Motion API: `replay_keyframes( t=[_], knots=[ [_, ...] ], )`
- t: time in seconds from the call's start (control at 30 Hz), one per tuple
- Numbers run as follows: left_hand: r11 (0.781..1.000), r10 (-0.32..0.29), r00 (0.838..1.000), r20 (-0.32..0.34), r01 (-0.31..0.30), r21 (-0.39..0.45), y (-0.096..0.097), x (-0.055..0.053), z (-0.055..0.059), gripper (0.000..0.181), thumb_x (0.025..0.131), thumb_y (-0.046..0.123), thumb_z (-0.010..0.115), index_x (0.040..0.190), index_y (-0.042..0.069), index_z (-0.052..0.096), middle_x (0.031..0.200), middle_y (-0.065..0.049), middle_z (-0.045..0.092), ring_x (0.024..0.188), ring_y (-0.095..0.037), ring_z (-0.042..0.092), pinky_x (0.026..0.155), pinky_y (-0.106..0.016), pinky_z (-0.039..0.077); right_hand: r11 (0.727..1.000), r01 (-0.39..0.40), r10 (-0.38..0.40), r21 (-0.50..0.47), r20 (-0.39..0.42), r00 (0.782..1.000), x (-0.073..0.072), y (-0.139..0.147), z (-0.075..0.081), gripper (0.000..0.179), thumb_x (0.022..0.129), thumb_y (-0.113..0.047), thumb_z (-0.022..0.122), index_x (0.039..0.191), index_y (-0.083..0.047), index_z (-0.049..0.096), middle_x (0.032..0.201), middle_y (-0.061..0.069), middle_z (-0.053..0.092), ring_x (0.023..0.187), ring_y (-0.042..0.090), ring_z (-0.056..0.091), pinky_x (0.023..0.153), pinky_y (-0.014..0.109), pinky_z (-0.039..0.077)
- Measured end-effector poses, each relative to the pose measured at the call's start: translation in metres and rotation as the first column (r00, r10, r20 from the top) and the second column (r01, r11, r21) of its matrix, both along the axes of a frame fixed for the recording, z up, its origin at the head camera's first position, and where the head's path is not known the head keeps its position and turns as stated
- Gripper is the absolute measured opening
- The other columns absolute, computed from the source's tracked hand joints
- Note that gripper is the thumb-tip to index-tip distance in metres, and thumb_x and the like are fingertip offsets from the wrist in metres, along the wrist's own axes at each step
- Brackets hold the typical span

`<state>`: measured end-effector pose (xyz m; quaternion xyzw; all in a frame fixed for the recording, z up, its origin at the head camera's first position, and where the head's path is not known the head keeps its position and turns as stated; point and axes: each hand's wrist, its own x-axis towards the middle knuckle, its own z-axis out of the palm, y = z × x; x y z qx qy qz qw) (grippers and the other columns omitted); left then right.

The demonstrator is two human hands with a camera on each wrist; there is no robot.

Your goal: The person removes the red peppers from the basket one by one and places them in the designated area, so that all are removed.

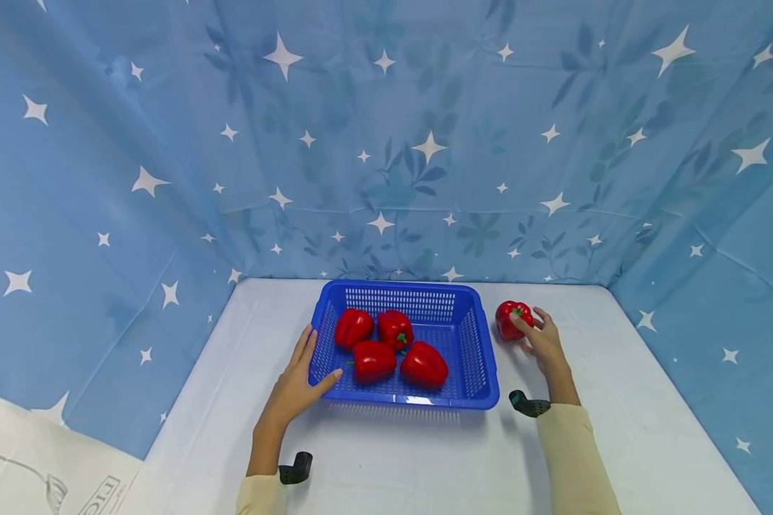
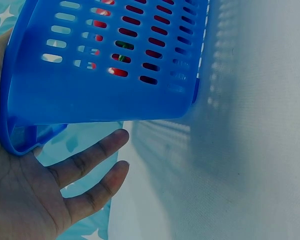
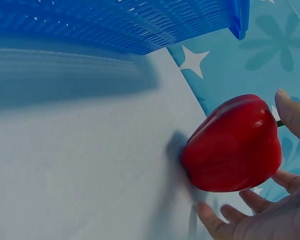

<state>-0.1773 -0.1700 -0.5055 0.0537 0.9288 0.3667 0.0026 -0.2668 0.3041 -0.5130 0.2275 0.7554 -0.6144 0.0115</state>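
Note:
A blue plastic basket (image 1: pixel 483 357) with slotted walls holds several red bell peppers (image 1: pixel 375 361) with green stems. My left hand (image 1: pixel 296 383) rests at its front left corner, the thumb over the front rim and the other fingers along the left side. In the left wrist view, two straight fingers (image 2: pixel 92 160) extend beyond the basket's wall (image 2: pixel 100 105). Right of the basket, another red bell pepper (image 3: pixel 232 145) sits on the table. My right hand (image 1: pixel 544 343) is spread around it, the thumb close by the stem and the other fingertips near its underside.
A white cloth (image 1: pixel 386 465) covers the table. Blue curtains (image 1: pixel 386 143) with white stars and leaves surround its back and sides. Dark wrist cameras (image 1: pixel 528 404) sit at both wrists, below beige sleeves (image 1: pixel 570 450). Printed pale fabric (image 1: pixel 39 465) lies at the lower left.

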Motion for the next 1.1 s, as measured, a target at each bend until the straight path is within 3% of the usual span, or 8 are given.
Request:
replay_keyframes(
  t=[0.3,0.43,0.77,0.93,1.1],
  knots=[
    [1.000,0.010,1.000,0.004,-0.010,-0.004,0.000,-0.001,-0.002,0.101,0.083,0.066,0.060,0.159,0.024,0.007,0.167,0.002,0.000,0.146,-0.045,0.026,0.102,-0.069,0.037,0.999,0.017,-0.017,0.045,-0.008,1.000,0.008,0.007,0.002,0.093,0.093,-0.044,0.062,0.158,-0.014,0.003,0.163,0.023,0.003,0.148,0.047,0.016,0.113,0.060,0.030],
    [1.000,0.010,1.000,-0.005,-0.010,-0.003,0.001,-0.001,-0.004,0.102,0.083,0.065,0.061,0.159,0.022,0.008,0.167,-0.001,0.002,0.145,-0.045,0.027,0.102,-0.069,0.037,0.995,0.075,-0.072,0.064,-0.047,0.996,0.012,0.010,0.003,0.092,0.092,-0.046,0.063,0.158,-0.014,0.007,0.163,0.023,0.006,0.148,0.047,0.016,0.113,0.062,0.029],
    [1.000,0.011,1.000,0.003,-0.011,-0.006,0.002,-0.001,-0.003,0.102,0.084,0.066,0.059,0.159,0.022,0.007,0.167,0.002,-0.001,0.146,-0.045,0.025,0.101,-0.070,0.037,0.958,0.255,-0.221,0.131,-0.226,0.949,0.014,0.006,0.032,0.084,0.089,-0.051,0.064,0.155,-0.016,0.025,0.162,0.015,0.017,0.150,0.036,0.017,0.116,0.059,0.029],
    [1.000,0.007,1.000,-0.003,-0.007,-0.002,0.001,-0.001,-0.002,0.101,0.084,0.064,0.061,0.159,0.021,0.008,0.167,0.000,0.000,0.146,-0.045,0.025,0.102,-0.070,0.036,0.957,0.254,-0.202,0.138,-0.305,0.931,0.014,0.000,0.051,0.079,0.088,-0.050,0.066,0.152,-0.017,0.033,0.161,0.011,0.024,0.151,0.030,0.015,0.117,0.058,0.028],
    [1.000,0.006,1.000,0.001,-0.006,0.001,0.001,-0.001,-0.001,0.101,0.084,0.064,0.061,0.159,0.021,0.008,0.167,0.001,0.000,0.146,-0.045,0.025,0.102,-0.070,0.036,0.962,0.189,-0.104,0.196,-0.375,0.921,0.017,-0.007,0.068,0.076,0.087,-0.047,0.068,0.149,-0.016,0.038,0.159,0.010,0.028,0.150,0.030,0.020,0.115,0.059,0.030]
  ],
)
